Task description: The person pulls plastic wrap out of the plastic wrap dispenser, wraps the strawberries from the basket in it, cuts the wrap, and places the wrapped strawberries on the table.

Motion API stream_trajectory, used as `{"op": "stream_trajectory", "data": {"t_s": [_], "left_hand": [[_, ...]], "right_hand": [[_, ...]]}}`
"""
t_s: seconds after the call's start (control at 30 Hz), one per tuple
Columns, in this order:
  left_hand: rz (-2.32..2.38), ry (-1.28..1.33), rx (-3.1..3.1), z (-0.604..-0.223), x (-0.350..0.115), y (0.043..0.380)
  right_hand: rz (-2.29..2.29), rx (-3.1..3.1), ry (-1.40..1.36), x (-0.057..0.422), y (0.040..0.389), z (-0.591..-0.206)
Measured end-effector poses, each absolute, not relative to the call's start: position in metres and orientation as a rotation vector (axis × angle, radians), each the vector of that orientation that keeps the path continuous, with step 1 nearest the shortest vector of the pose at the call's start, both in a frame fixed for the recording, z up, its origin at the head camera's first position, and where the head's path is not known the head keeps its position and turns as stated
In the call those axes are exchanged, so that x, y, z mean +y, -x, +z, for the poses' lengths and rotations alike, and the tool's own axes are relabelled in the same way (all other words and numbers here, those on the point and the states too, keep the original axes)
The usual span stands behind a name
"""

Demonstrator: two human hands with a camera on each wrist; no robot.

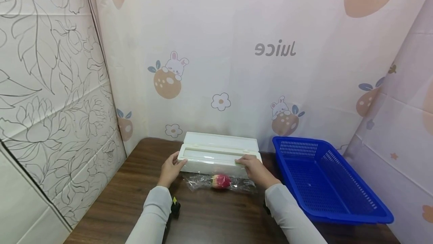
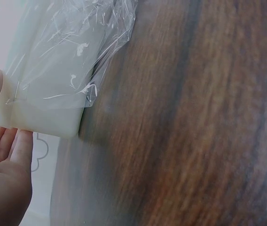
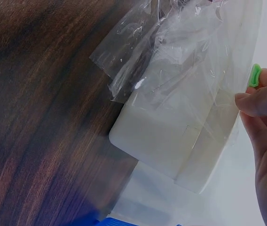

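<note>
A white cling film dispenser [image 1: 213,165] with its lid raised stands toward the back of the table. My left hand [image 1: 171,169] grips its left end, thumb in front and fingers against the end wall [image 2: 12,155]. At the right part of the front edge, my right hand [image 1: 253,168] pinches a small green slide cutter [image 3: 255,75] between thumb and fingers. Clear cling film [image 2: 77,52] hangs over the dispenser's front and spreads onto the table. On that film, in the head view, lies a red and yellow fruit [image 1: 221,181], close before the dispenser.
A blue perforated plastic basket [image 1: 287,178] stands on the right, beside my right forearm. Under everything is a dark brown wooden table [image 1: 118,195]. A printed curtain [image 1: 216,48] closes off the back. A black item with a yellow tag [image 1: 175,208] lies by my left sleeve.
</note>
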State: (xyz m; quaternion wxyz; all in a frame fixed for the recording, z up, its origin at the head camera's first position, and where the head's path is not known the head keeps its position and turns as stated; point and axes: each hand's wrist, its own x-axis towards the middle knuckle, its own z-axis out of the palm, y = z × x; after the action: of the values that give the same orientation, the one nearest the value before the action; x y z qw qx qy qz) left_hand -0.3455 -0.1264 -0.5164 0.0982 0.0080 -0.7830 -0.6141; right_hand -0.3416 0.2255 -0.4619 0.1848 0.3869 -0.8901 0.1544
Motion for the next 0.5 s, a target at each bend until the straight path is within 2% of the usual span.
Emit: {"op": "stream_trajectory", "data": {"t_s": [0.5], "left_hand": [[-1.843,-0.014,-2.291,-0.5177,-0.1281,0.3467]], "right_hand": [[0.470,-2.502,-0.998,0.2158,0.3489,-0.4581]]}}
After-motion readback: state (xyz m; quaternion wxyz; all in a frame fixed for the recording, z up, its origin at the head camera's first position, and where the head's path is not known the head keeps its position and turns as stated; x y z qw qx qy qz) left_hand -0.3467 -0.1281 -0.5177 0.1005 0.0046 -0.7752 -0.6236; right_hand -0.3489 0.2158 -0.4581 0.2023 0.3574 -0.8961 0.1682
